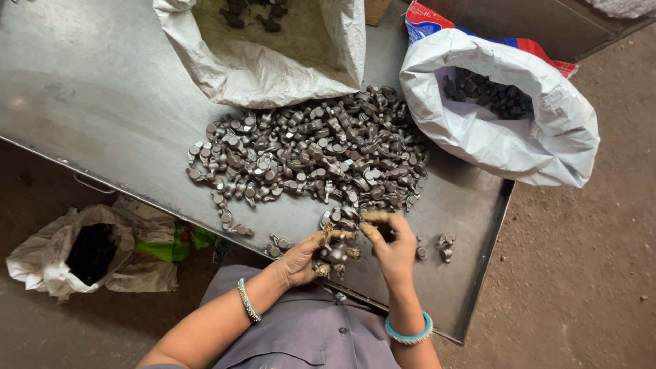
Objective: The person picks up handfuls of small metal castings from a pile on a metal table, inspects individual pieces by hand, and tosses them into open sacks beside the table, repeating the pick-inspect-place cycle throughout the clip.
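Observation:
A large pile of small dark grey metal parts [314, 154] lies on a grey metal table [102, 102]. At the table's near edge my left hand [307, 256] cups several of these metal parts [336, 251], fingers curled around them. My right hand [389, 242] is just to the right, fingers bent over one part, touching the near edge of the pile. Both wrists wear bangles.
A white sack [273, 61] lies open at the back of the table, and another white sack [506, 116] with dark parts sits at the right. A third bag [75, 256] with dark contents is on the dirt floor at left. A few loose parts [445, 246] lie near the right hand.

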Action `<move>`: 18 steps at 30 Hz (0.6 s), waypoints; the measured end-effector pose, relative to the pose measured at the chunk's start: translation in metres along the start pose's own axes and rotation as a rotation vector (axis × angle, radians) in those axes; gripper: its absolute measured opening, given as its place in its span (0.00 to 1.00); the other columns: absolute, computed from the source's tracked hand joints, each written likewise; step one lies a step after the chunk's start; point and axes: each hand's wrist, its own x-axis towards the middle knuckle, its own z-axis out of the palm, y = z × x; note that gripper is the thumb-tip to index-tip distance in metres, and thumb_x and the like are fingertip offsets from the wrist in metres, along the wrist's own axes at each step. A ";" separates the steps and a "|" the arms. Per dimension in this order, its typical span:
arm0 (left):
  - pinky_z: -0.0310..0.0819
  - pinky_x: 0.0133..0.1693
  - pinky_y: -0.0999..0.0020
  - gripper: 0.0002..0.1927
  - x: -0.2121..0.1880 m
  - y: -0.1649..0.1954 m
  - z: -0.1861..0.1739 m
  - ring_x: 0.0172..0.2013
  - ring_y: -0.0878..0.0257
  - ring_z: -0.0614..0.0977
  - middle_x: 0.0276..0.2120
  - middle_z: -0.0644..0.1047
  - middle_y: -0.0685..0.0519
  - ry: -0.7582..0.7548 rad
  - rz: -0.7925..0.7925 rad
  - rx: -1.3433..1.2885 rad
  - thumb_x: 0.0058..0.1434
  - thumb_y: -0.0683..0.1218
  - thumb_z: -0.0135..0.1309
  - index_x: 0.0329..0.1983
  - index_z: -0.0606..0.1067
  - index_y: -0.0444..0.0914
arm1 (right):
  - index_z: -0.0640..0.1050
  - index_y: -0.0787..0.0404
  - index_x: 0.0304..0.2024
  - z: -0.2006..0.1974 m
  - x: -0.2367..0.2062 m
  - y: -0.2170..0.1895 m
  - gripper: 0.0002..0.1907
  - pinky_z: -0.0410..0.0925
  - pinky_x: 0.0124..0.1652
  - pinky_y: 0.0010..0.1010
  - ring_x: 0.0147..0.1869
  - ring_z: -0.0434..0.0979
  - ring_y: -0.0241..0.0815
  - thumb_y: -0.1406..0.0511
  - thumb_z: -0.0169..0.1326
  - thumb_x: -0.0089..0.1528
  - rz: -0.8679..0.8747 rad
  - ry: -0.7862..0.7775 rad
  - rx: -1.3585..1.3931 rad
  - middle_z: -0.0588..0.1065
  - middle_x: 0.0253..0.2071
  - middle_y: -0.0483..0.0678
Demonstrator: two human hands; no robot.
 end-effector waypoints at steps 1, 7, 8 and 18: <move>0.84 0.41 0.64 0.21 -0.001 0.000 0.000 0.42 0.62 0.84 0.45 0.82 0.49 0.012 0.000 -0.011 0.68 0.53 0.56 0.58 0.76 0.36 | 0.83 0.59 0.48 0.005 0.004 -0.010 0.16 0.67 0.31 0.29 0.31 0.73 0.39 0.67 0.65 0.57 -0.135 0.012 -0.228 0.75 0.33 0.48; 0.85 0.40 0.60 0.19 -0.003 -0.003 -0.005 0.42 0.64 0.84 0.44 0.81 0.53 0.066 -0.016 -0.094 0.68 0.51 0.56 0.57 0.76 0.37 | 0.81 0.52 0.55 0.026 0.008 -0.043 0.25 0.67 0.44 0.42 0.48 0.69 0.53 0.71 0.62 0.54 -0.348 -0.096 -0.878 0.67 0.39 0.53; 0.85 0.39 0.59 0.18 -0.003 -0.003 -0.006 0.42 0.63 0.84 0.43 0.80 0.53 0.056 -0.010 -0.091 0.68 0.51 0.57 0.56 0.76 0.37 | 0.80 0.53 0.56 0.027 0.008 -0.042 0.24 0.68 0.46 0.42 0.49 0.69 0.52 0.73 0.60 0.56 -0.345 -0.106 -0.922 0.67 0.40 0.53; 0.85 0.39 0.57 0.20 -0.002 -0.002 -0.006 0.42 0.63 0.83 0.41 0.80 0.53 0.037 -0.033 -0.113 0.65 0.51 0.58 0.56 0.75 0.37 | 0.77 0.62 0.47 -0.013 0.001 0.026 0.19 0.73 0.50 0.31 0.49 0.80 0.43 0.77 0.62 0.55 -0.080 -0.052 -0.072 0.79 0.46 0.50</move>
